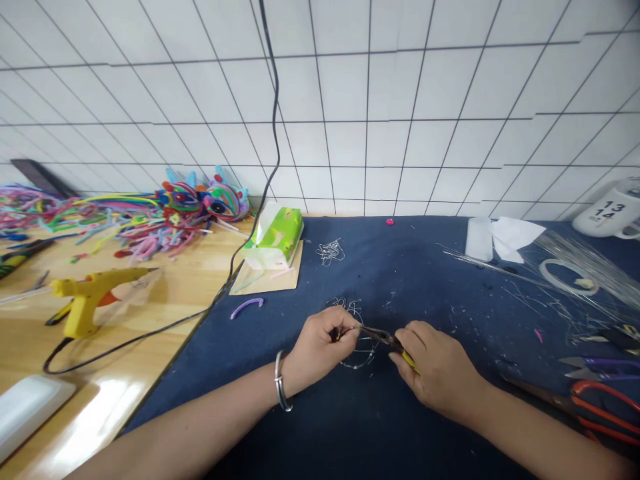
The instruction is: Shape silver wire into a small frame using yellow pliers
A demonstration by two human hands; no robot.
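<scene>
My left hand (324,343), with a silver bangle at the wrist, pinches a small piece of thin wire between thumb and fingers. My right hand (434,365) is closed round the yellow grips of a pair of pliers (383,335). The pliers' long jaws reach left to the fingertips of my left hand, by the wire. Below and behind the fingers lies a round frame of thin wire (356,366) on the dark blue cloth. A tangle of bent wire pieces (330,252) rests farther back.
A yellow glue gun (93,297) and colourful pipe-cleaner figures (200,197) are on the wooden table at left. A green tissue pack (280,233) stands at the cloth's edge. Right: straight wires (595,263), orange-handled scissors (600,407), a mug (607,210). A black cable (274,133) hangs down.
</scene>
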